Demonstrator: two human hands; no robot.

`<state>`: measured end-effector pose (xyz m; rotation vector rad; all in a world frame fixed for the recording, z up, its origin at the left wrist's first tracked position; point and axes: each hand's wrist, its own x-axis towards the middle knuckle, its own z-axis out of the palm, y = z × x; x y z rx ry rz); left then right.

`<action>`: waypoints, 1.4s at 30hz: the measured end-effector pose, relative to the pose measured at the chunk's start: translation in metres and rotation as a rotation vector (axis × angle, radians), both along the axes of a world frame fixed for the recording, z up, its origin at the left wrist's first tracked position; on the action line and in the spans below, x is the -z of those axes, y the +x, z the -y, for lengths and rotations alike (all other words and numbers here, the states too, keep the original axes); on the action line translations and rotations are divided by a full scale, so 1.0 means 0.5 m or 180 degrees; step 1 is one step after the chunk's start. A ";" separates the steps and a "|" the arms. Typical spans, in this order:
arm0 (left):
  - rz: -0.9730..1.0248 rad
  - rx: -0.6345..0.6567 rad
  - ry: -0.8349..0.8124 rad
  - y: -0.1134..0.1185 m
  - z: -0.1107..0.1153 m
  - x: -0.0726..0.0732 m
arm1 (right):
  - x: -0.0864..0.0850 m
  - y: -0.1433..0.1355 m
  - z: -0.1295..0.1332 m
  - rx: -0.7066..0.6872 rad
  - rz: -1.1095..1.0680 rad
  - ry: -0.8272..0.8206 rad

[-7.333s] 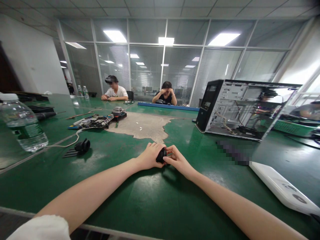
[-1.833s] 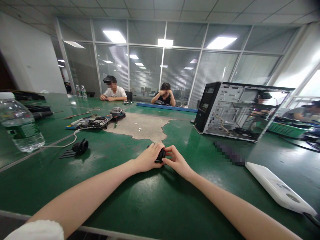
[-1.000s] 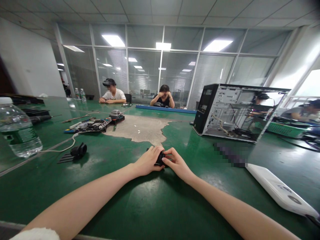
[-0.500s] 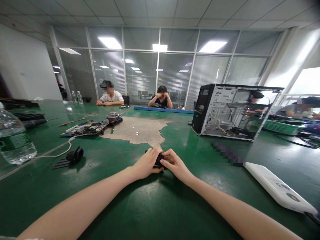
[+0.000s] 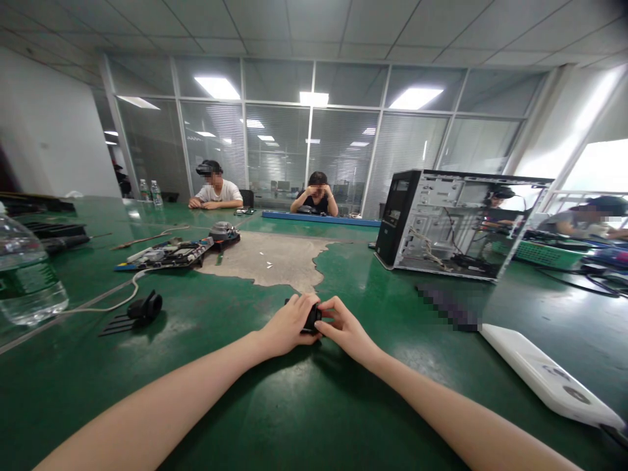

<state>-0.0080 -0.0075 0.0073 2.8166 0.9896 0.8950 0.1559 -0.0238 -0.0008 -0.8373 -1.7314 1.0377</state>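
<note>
My left hand [image 5: 289, 325] is wrapped round a small black part [image 5: 313, 318], close above the green table. Its fingers cover most of the part, so its exact kind is hidden. From the right, my right hand [image 5: 347, 328] pinches at the part's near right side with thumb and fingertips. A black plastic piece with a round ring and long slats [image 5: 137, 311] lies apart, to the left of my hands. Beyond my hands, the table [image 5: 265, 399] has a bare grey patch of worn surface.
A circuit board [image 5: 171, 252] with a cable lies left, behind a water bottle [image 5: 29, 281]. An open computer case [image 5: 441, 226] stands right, with a white power bank-like device [image 5: 544, 373] nearer. People sit across and at right, near a green basket [image 5: 544, 252].
My hands stay almost in place on the small black part, with only a slight shift of the fingers. The camera view has tilted a little.
</note>
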 end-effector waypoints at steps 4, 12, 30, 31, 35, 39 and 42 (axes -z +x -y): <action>0.0069 0.0024 -0.0004 0.000 0.000 0.001 | 0.005 -0.002 -0.006 0.0124 0.0048 0.0026; 0.0052 0.0011 -0.0020 -0.003 0.002 0.002 | 0.001 0.001 -0.001 0.0087 0.0174 -0.0015; 0.0029 0.0017 -0.0047 0.001 0.004 0.000 | 0.001 0.008 0.001 -0.0043 0.0093 0.0091; 0.0031 0.0018 -0.0047 0.001 0.004 -0.001 | 0.000 0.008 0.002 -0.0049 0.0063 0.0089; 0.0103 0.0040 -0.0002 0.003 0.003 -0.001 | 0.000 0.007 0.000 0.0055 0.0022 0.0000; 0.0110 0.0034 -0.0017 0.004 0.000 0.001 | 0.001 0.005 -0.004 0.0201 0.0031 -0.0101; 0.0089 0.0033 0.0003 0.004 0.000 0.000 | 0.001 0.005 -0.005 0.0210 0.0094 -0.0151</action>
